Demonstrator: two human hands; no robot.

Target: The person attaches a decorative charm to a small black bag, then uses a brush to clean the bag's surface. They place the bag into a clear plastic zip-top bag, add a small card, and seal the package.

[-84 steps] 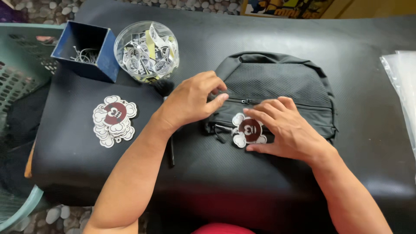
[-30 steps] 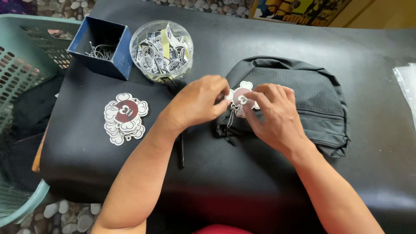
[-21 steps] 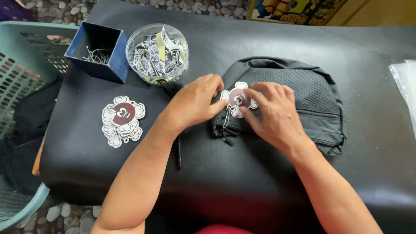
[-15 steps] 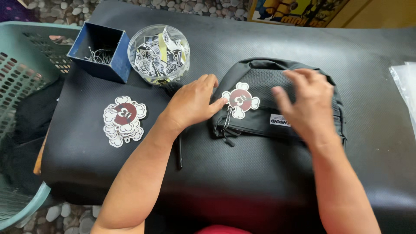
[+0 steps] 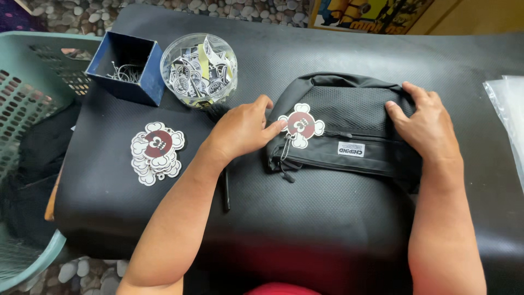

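At the far left a green slotted basket is standing beside the bench, and on the black surface a blue open box of small wire loops is sitting just beside a clear round tub of printed tags. Below them a stack of white-and-maroon cloud-shaped tags is lying flat, apart from the hands. The left hand is resting at the left end of the black pouch, fingers loosely extended, its fingertip touching the edge of the hanging tag that is now dangling by its chain at the zipper pull. A moment ago both hands were bunched over that tag, working at the zipper; now the right hand is lying spread and flat on the pouch's right end, pinching nothing. Judging by this release, the tag is looking attached and the pouch is being steadied or smoothed. A clear plastic sheet is lying at the right edge.
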